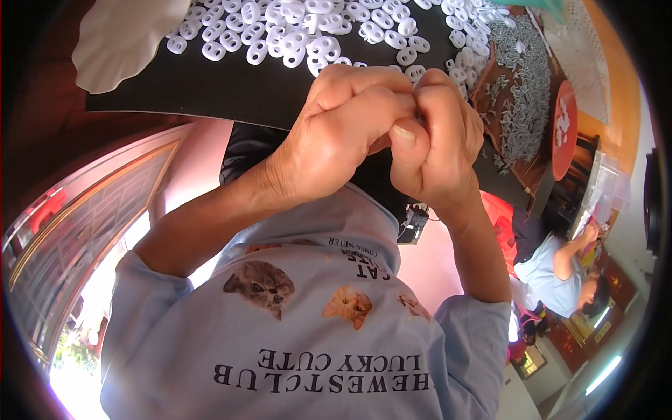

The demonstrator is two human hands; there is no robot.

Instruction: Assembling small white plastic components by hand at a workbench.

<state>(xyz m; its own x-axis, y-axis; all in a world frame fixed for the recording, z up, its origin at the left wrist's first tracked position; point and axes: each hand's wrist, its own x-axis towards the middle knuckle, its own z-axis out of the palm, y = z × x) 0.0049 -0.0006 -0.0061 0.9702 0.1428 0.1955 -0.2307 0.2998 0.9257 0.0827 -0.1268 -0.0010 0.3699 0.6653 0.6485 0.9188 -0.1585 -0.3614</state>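
My left hand [346, 129] and my right hand [437, 143] are pressed together in front of my chest, just at the near edge of a black work board [210, 87]. The fingers of both hands are curled shut and pinch at one spot between them. Whatever sits in that pinch is hidden by the fingers. Right behind my knuckles lies a heap of several small white oval plastic pieces [301, 31] with two holes each. A pile of small grey metal pins [521, 91] lies to the right of my right hand.
A white shallow dish [122, 35] rests on the board's far left corner. A red round tray [564, 129] with a few white pieces stands beyond the pins. Another person in a light blue shirt [549, 269] sits at the lower right. A framed glass panel [77, 231] is at the left.
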